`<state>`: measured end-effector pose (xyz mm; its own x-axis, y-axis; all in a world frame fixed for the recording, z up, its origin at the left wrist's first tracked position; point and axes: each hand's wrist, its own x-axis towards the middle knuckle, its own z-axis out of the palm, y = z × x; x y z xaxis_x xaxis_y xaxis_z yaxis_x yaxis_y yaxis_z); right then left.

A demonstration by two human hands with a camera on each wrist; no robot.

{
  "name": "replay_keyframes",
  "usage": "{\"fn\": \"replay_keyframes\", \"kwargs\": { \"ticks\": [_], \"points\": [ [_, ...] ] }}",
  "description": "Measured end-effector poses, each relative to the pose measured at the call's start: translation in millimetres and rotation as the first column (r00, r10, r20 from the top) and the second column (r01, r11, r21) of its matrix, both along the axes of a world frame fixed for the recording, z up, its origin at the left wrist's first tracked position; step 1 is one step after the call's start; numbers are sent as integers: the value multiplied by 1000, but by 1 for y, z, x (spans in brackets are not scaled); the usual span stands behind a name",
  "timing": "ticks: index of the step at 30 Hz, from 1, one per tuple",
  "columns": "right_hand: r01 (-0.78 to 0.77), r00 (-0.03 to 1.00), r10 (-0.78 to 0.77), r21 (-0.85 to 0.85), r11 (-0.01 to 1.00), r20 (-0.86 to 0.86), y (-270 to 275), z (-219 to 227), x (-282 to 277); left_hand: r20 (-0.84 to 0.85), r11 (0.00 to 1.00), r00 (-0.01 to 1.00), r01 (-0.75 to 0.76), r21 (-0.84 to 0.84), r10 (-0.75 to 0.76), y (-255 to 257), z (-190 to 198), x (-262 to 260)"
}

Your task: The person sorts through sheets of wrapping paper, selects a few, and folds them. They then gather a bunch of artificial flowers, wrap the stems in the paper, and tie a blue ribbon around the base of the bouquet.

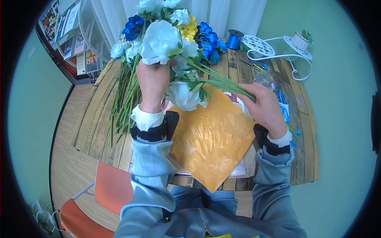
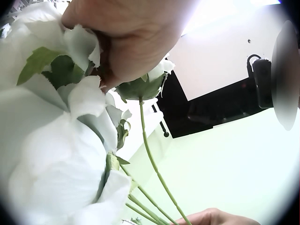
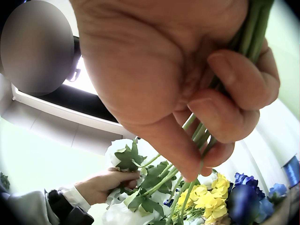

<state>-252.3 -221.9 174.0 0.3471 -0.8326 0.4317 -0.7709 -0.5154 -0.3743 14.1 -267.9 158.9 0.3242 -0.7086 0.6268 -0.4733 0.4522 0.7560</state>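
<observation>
My right hand (image 1: 264,105) grips a bundle of green stems (image 1: 224,84) that belong to large white artificial roses (image 1: 160,41). In the right wrist view its fingers (image 3: 225,112) curl round these stems. At the flower end, my left hand (image 1: 152,85) holds a white rose just under its bloom, its fingertips partly hidden by petals and leaves. Another white rose (image 1: 184,95) hangs below, between the hands. Beneath the bundle lies a sheet of orange wrapping paper (image 1: 212,135), one corner reaching over the table's near edge.
Blue flowers (image 1: 208,39), yellow flowers (image 1: 188,29) and more long stems (image 1: 126,101) lie on the wooden table (image 1: 91,123). A blue ribbon spool (image 1: 235,39) and a white metal stand (image 1: 260,45) are at the back. Blue ribbon scraps (image 1: 282,97) lie right. An orange chair (image 1: 113,186) stands front left.
</observation>
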Motion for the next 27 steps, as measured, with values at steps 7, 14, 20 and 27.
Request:
{"fn": "replay_keyframes", "kwargs": {
  "ticks": [7,14,20,27],
  "points": [
    [52,998,-52,7,999,31,-5,-5,-4,26,984,997,-62,-169,67,-5,-1,-10],
    [56,998,-56,-20,998,26,-5,-5,-5,582,937,744,-185,-295,330,5,-2,-15],
    [36,999,-36,-22,999,30,-4,-4,-4,444,981,879,-196,3,174,0,-6,-13],
    [63,996,-65,34,997,65,-5,-5,-4,369,936,863,-289,-202,346,-3,-6,-15]
  ]
}}
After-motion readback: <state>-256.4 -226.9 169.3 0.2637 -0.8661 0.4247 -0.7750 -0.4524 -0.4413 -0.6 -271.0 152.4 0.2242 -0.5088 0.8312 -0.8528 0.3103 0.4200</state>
